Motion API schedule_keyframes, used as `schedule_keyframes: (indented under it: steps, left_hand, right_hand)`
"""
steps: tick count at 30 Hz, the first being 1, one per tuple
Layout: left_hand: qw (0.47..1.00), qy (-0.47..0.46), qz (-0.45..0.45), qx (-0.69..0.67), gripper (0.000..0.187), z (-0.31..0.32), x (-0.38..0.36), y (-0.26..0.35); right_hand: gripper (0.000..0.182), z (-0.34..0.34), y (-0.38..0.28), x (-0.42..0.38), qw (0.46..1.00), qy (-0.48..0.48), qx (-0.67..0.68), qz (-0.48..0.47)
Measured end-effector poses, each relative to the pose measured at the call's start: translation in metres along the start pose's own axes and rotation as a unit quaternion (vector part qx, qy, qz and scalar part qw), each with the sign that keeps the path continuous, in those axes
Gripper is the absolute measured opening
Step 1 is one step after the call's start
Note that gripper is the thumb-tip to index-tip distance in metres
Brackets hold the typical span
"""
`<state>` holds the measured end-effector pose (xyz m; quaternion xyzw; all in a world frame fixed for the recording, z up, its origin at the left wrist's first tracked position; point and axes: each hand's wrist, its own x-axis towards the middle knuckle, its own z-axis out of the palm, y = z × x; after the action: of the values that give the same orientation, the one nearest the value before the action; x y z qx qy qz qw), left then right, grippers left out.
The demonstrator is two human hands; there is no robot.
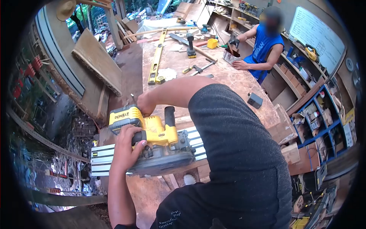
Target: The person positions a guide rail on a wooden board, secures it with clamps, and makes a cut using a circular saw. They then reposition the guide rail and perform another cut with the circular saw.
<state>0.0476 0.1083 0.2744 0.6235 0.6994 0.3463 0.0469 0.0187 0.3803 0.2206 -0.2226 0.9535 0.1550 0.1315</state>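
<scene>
A yellow and black DeWalt cordless track saw (pixel 158 135) rests on a silver guide rail (pixel 102 162). My left hand (pixel 127 147) is closed around the saw's black rear handle, close to its large battery (pixel 124 116). Reaching over from the right, my right hand (pixel 145 104) is curled just behind the battery on the saw's far side. A thin metal tip (pixel 132 97) sticks up beside it; whether my fingers grip it is hidden. The front handle (pixel 169 115) of the saw stands free of both hands.
A yellow spirit level (pixel 157 57), a cordless driver (pixel 190 45) and a bar clamp (pixel 202 68) lie on the workbench (pixel 179 86). Across it, a person in blue (pixel 263 49) holds a brush-like tool at a small box (pixel 231 57). A black block (pixel 254 100) sits right.
</scene>
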Motion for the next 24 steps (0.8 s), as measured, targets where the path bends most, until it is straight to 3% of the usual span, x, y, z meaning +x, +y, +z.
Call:
schedule_keyframes:
  steps: [11, 13, 19, 22, 24]
  left_hand:
    - [1.000, 0.001, -0.008, 0.014, 0.037, 0.000, -0.001, -0.001]
    - [1.000, -0.006, -0.009, 0.002, 0.040, 0.000, -0.001, -0.003]
    - [1.000, -0.001, 0.009, 0.015, 0.040, 0.003, -0.001, -0.012]
    - [1.000, -0.005, -0.001, 0.014, 0.038, -0.001, -0.001, -0.008]
    - [1.000, -0.005, -0.011, 0.019, 0.038, -0.001, -0.001, -0.009]
  right_hand:
    - [0.041, 0.014, 0.009, 0.009, 0.999, 0.022, 0.024, -0.024]
    - [0.039, 0.015, 0.015, 0.010, 0.994, 0.040, 0.064, -0.075]
    - [0.034, 0.027, 0.022, 0.010, 0.988, 0.067, 0.119, -0.072]
    - [0.034, 0.016, 0.013, 0.006, 0.997, 0.014, 0.050, -0.053]
    - [0.033, 0.024, 0.018, 0.011, 0.996, 0.028, 0.028, -0.074]
